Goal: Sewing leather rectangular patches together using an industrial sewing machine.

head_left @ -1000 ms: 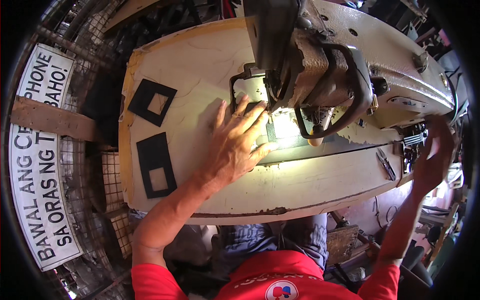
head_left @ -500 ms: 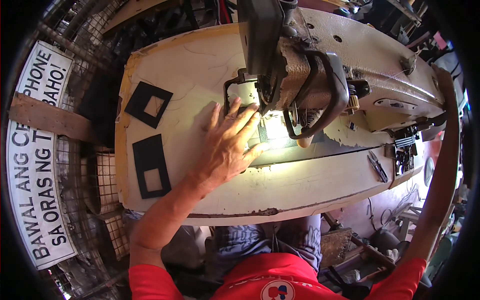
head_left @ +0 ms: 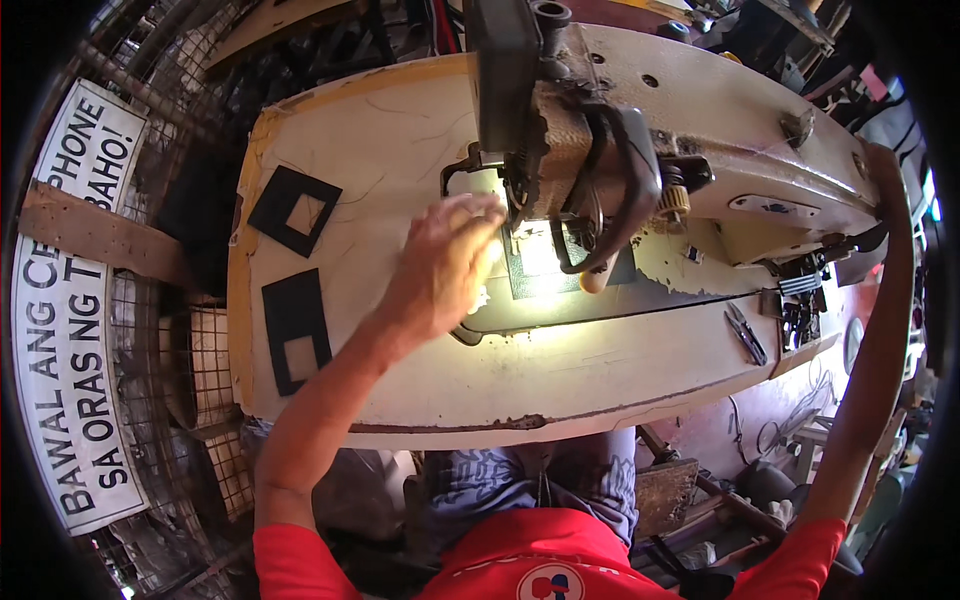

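Well in from the table's (head_left: 380,130) left edge, your dark piece (head_left: 522,274) sat under the sewing machine (head_left: 690,110), seemingly unfinished. Nearer that edge: square frame (head_left: 270,212), longer frame (head_left: 294,303), done or pending unclear. Your left hand (head_left: 442,262) blurred, right hand (head_left: 884,172) at machine's right end; couldn't tell either grip.

A red shirt (head_left: 530,553) (1 round chest emblem (head_left: 551,584)) tops grey, dark-patterned trousers (head_left: 485,487).

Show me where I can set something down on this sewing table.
The table has two mostly bare patches: in front, between the sewing machine and the front edge, left of the snips; and between the dark cut-outs and the left hand. Crowded: under the machine, and the right end with dark metal parts.
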`<state>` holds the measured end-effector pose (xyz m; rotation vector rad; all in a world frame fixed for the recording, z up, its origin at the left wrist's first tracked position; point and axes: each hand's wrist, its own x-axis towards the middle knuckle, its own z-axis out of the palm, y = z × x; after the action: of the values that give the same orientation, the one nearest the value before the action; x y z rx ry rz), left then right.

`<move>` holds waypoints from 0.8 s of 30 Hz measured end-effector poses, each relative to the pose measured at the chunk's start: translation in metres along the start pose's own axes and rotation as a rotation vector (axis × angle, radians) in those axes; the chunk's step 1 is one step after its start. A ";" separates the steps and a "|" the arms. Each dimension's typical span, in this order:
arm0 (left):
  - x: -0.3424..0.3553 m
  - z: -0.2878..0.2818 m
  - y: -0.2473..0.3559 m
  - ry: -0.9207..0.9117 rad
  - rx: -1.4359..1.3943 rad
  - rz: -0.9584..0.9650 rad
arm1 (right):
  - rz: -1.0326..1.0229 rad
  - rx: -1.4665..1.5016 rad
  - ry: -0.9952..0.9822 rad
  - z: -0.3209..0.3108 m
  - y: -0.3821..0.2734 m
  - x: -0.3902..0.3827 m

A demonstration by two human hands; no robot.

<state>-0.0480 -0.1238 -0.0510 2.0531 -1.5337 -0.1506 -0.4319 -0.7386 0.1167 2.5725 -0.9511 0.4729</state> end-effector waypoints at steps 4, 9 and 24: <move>0.051 -0.031 0.007 -0.235 -0.129 -0.198 | 0.148 0.207 0.294 0.025 -0.040 -0.068; 0.095 -0.028 -0.009 -0.355 -0.595 -0.147 | 0.288 0.001 0.233 0.076 0.036 -0.251; 0.073 -0.008 -0.032 0.044 -0.137 0.090 | 0.478 0.799 0.491 0.041 -0.112 -0.104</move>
<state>0.0073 -0.1817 -0.0428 1.8660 -1.5426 -0.1701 -0.4236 -0.6195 0.0127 2.5757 -1.3703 1.8361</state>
